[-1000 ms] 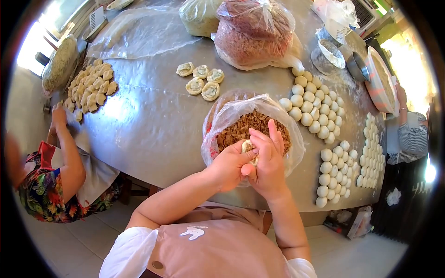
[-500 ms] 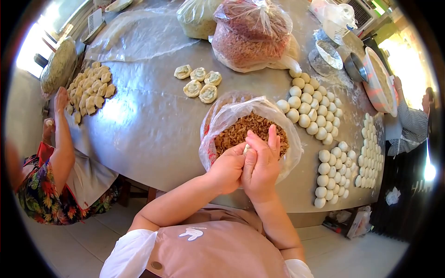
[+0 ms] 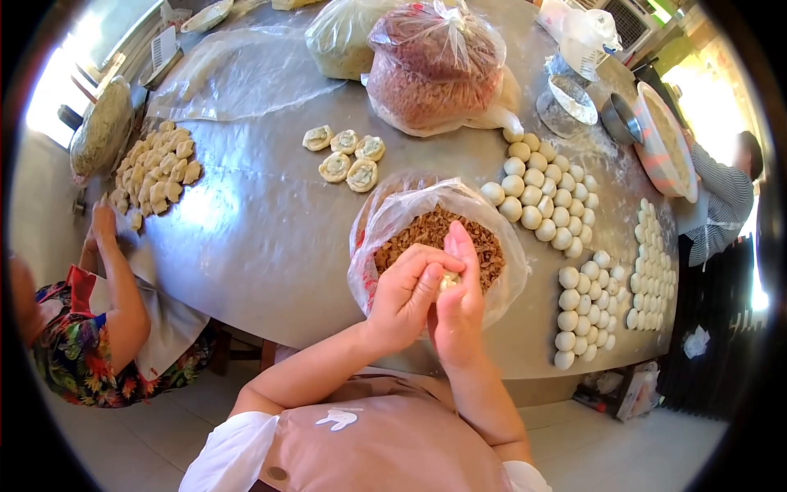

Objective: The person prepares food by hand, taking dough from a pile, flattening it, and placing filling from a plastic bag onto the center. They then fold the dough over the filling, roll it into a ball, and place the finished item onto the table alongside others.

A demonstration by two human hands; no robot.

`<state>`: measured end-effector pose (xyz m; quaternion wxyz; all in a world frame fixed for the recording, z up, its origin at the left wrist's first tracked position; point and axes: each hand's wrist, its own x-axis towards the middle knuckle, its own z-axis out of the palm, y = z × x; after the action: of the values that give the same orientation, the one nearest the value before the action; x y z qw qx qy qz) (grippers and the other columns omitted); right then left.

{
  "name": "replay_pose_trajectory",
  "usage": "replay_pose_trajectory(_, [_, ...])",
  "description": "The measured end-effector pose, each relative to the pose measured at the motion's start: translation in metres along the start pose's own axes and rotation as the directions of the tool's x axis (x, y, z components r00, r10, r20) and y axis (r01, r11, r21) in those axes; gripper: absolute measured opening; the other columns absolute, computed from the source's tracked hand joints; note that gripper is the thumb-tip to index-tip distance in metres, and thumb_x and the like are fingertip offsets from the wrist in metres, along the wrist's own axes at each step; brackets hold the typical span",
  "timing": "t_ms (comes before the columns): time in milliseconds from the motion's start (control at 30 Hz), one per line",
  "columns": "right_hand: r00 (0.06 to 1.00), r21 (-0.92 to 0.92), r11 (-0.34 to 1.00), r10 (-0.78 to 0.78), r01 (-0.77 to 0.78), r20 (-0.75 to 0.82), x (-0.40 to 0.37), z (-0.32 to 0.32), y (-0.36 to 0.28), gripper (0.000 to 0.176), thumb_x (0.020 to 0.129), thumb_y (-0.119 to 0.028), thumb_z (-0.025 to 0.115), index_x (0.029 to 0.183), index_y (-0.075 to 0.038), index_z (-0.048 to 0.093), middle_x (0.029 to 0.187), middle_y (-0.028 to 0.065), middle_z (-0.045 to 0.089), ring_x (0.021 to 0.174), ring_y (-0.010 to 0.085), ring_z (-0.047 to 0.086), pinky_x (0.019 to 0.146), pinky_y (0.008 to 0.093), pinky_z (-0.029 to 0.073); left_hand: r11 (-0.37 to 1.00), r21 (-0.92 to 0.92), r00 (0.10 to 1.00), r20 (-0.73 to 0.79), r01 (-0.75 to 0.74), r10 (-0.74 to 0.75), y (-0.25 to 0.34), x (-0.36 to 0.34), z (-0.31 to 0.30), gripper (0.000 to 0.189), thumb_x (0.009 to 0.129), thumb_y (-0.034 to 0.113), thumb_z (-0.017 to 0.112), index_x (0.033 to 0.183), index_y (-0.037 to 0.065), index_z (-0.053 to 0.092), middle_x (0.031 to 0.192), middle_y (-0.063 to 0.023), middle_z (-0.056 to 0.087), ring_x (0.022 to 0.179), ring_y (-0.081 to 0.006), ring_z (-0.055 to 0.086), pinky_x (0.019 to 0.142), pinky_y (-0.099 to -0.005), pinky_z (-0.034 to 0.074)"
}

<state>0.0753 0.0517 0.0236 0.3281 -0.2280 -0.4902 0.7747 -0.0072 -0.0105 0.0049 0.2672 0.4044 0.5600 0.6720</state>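
Note:
A small pale piece of dough [image 3: 448, 282] sits between my two hands, mostly covered by fingers. My left hand [image 3: 403, 287] is closed, its thumb and fingers pinching at the dough's edge. Cupped around the dough from the other side, my right hand [image 3: 459, 307] holds it against the palm, fingers pointing up. Both hands are over the near part of an open plastic bag [image 3: 510, 275] with brown chopped filling [image 3: 410, 239] inside. Beyond the bag lie several flat round filled pastries [image 3: 346, 160].
Rows of white dough balls [image 3: 547, 193] and more dough balls [image 3: 584, 312] cover the right side. A tied bag of reddish filling [image 3: 434, 74] stands at the back. On the left, a person's arm [image 3: 123, 287] is near a dough-piece pile [image 3: 160, 168]. Another person [image 3: 725, 193] stands far right.
My left fingers have shifted over the dough, and more of it shows between my hands. The left person's hands have come together lower down. The person at right has leaned further into view.

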Motion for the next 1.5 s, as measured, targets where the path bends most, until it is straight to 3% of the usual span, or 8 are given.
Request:
replay_pose_trajectory(133, [0.999, -0.068, 0.998, 0.018, -0.015, 0.043, -0.003, 0.0, 0.008, 0.072, 0.093, -0.049, 0.054, 0.136, 0.005, 0.034, 0.134, 0.0137, 0.042, 0.123, 0.0198, 0.042, 0.103, 0.0332, 0.036, 0.98, 0.1, 0.983, -0.04, -0.173, 0.177, 0.001, 0.003, 0.006, 0.03, 0.1, 0.018, 0.043, 0.113, 0.003, 0.066, 0.119, -0.0119, 0.055, 0.109, -0.0254, 0.048, 0.101, -0.0375, 0.034])
replay_pose_trajectory(300, [0.995, -0.367, 0.926, 0.058, -0.082, -0.075, 0.002, -0.007, -0.008, 0.025, 0.1, -0.022, 0.05, 0.107, 0.001, 0.058, 0.092, 0.0058, 0.065, 0.081, 0.0101, 0.058, 0.073, 0.0243, 0.048, 0.998, -0.062, 0.995, 0.096, -0.01, 0.016, 0.003, -0.004, 0.001, 0.089, 0.095, 0.064, 0.014, 0.148, -0.008, 0.008, 0.154, -0.0266, -0.013, 0.143, -0.0356, 0.001, 0.112, -0.0447, 0.015])
replay_pose_trajectory(433, [0.991, -0.613, 0.782, -0.131, 0.111, 0.012, 0.001, -0.006, -0.022, 0.027, 0.099, -0.021, 0.051, 0.112, 0.001, 0.057, 0.102, 0.0171, 0.066, 0.091, 0.0211, 0.064, 0.082, 0.0308, 0.049, 0.912, -0.392, 0.961, 0.276, 0.119, -0.006, -0.003, -0.006, -0.007, 0.109, 0.089, 0.065, 0.046, 0.146, -0.003, -0.018, 0.152, -0.0237, 0.011, 0.142, -0.0307, 0.013, 0.113, -0.0428, 0.018])
replay_pose_trajectory(567, [0.873, -0.803, 0.402, -0.404, 0.439, 0.275, 0.006, -0.02, -0.012, 0.053, 0.095, -0.028, 0.057, 0.135, 0.003, 0.041, 0.135, 0.0295, 0.045, 0.131, 0.0361, 0.043, 0.106, 0.0439, 0.033, 0.796, -0.436, 0.864, 0.462, 0.419, -0.201, 0.02, -0.003, -0.01, 0.119, 0.078, 0.023, 0.079, 0.15, 0.004, -0.013, 0.146, -0.0148, 0.026, 0.136, -0.0255, 0.029, 0.11, -0.0398, 0.029])
replay_pose_trajectory(700, [0.938, -0.772, 0.533, -0.169, 0.346, 0.304, 0.006, -0.033, -0.015, 0.076, 0.092, -0.042, 0.057, 0.144, 0.005, 0.025, 0.15, 0.0328, 0.018, 0.142, 0.0453, 0.014, 0.113, 0.0511, 0.017, 0.879, -0.327, 0.862, 0.48, 0.346, -0.161, 0.016, -0.009, -0.001, 0.104, 0.071, 0.009, 0.071, 0.149, -0.002, 0.002, 0.143, -0.0189, 0.028, 0.135, -0.031, 0.03, 0.109, -0.0406, 0.029])
replay_pose_trajectory(800, [0.951, -0.823, 0.482, -0.089, 0.301, 0.296, 0.016, -0.038, -0.016, 0.076, 0.094, -0.045, 0.052, 0.143, 0.007, 0.024, 0.149, 0.0344, 0.017, 0.141, 0.0467, 0.014, 0.114, 0.0497, 0.015, 0.959, 0.259, 0.876, 0.482, -0.118, -0.023, 0.031, -0.014, 0.003, 0.096, 0.066, 0.007, 0.068, 0.144, -0.007, 0.012, 0.138, -0.0255, 0.028, 0.131, -0.0398, 0.03, 0.108, -0.0426, 0.031])
replay_pose_trajectory(1333, [0.919, -0.586, 0.709, -0.277, 0.392, 0.28, -0.004, -0.01, -0.018, 0.072, 0.097, -0.037, 0.046, 0.143, 0.011, 0.018, 0.15, 0.0288, 0.019, 0.142, 0.0379, 0.017, 0.115, 0.0426, 0.016, 0.866, 0.48, 0.881, 0.46, -0.142, -0.111, 0.042, -0.005, 0.008, 0.088, 0.063, 0.004, 0.067, 0.138, -0.012, 0.024, 0.141, -0.0335, 0.03, 0.133, -0.0459, 0.03, 0.109, -0.0483, 0.029])
replay_pose_trajectory(1500, [0.997, -0.469, 0.882, -0.001, -0.035, -0.076, 0.02, -0.02, -0.022, 0.072, 0.099, -0.048, 0.034, 0.145, 0.006, 0.02, 0.15, 0.0225, 0.026, 0.142, 0.03, 0.022, 0.115, 0.0393, 0.015, 0.816, 0.56, 0.918, 0.385, -0.147, -0.098, 0.038, -0.02, 0.017, 0.069, 0.069, 0.004, 0.065, 0.132, -0.007, 0.038, 0.136, -0.0278, 0.039, 0.126, -0.0425, 0.04, 0.102, -0.0478, 0.038])
